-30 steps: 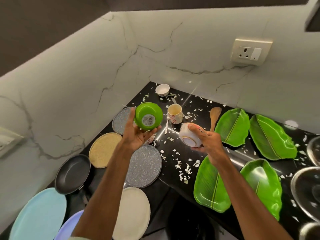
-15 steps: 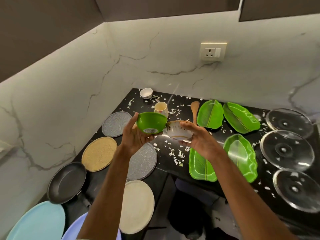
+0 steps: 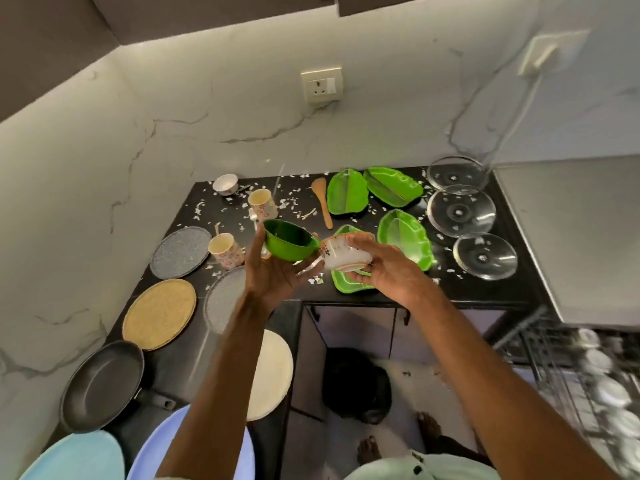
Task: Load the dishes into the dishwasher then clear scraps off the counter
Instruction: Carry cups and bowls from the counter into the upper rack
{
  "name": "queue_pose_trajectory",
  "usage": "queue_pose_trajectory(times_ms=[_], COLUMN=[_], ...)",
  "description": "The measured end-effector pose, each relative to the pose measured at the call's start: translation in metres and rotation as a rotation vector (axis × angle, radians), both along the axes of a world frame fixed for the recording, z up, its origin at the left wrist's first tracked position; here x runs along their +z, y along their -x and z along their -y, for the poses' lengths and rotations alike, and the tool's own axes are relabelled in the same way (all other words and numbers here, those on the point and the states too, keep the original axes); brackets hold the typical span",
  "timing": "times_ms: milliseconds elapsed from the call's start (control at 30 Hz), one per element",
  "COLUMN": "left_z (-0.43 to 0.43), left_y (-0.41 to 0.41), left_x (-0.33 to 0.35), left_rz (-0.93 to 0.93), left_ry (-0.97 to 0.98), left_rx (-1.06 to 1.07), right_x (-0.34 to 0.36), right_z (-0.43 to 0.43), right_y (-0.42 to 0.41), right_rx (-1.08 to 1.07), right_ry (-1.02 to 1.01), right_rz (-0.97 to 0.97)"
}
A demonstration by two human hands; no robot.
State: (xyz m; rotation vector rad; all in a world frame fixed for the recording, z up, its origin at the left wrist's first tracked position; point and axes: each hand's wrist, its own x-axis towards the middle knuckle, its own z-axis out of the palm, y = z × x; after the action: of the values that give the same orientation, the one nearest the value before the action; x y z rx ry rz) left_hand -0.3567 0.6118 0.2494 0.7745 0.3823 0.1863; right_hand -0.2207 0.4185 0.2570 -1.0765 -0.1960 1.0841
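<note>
My left hand (image 3: 273, 275) holds a small green bowl (image 3: 290, 240) upright above the black counter (image 3: 485, 289). Right beside it, my right hand (image 3: 384, 268) grips a white patterned bowl (image 3: 341, 254), tilted on its side and nearly touching the green one. White scraps (image 3: 291, 202) are strewn over the counter's back half. At the lower right, the open dishwasher rack (image 3: 588, 375) shows several pale dishes, blurred.
On the counter lie several green leaf-shaped plates (image 3: 348, 197), three glass lids (image 3: 460, 211), a wooden spatula (image 3: 322, 202), two floral cups (image 3: 225, 249), a small steel bowl (image 3: 225, 184), several round plates (image 3: 159, 313) and a black pan (image 3: 104, 386). Bare feet (image 3: 369, 452) stand on the floor.
The view has swung right and down, bringing the dishwasher rack into sight. Both hands carried their bowls rightward; the green bowl turned from base-facing-me to upright, and the white bowl tilted onto its side.
</note>
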Motion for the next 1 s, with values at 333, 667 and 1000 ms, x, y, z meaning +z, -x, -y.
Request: queue_pose_trajectory(times_ms=[333, 667, 1000], left_z=[0.152, 0.411, 0.567], left_y=[-0.103, -0.206, -0.295], left_x=[-0.009, -0.046, -0.078], left_rz=[-0.146, -0.296, -0.282], left_ry=[-0.198, -0.663, -0.734], left_rx=[-0.372, -0.757, -1.062], right_x=[-0.025, -0.057, -0.101], right_z=[0.199, 0.439, 0.562], right_y=[-0.039, -0.058, -0.071], right_rx=[-0.293, -0.658, -1.023], right_ry=[0.041, 0.185, 0.274], right_rz=[-0.096, -0.163, -0.307])
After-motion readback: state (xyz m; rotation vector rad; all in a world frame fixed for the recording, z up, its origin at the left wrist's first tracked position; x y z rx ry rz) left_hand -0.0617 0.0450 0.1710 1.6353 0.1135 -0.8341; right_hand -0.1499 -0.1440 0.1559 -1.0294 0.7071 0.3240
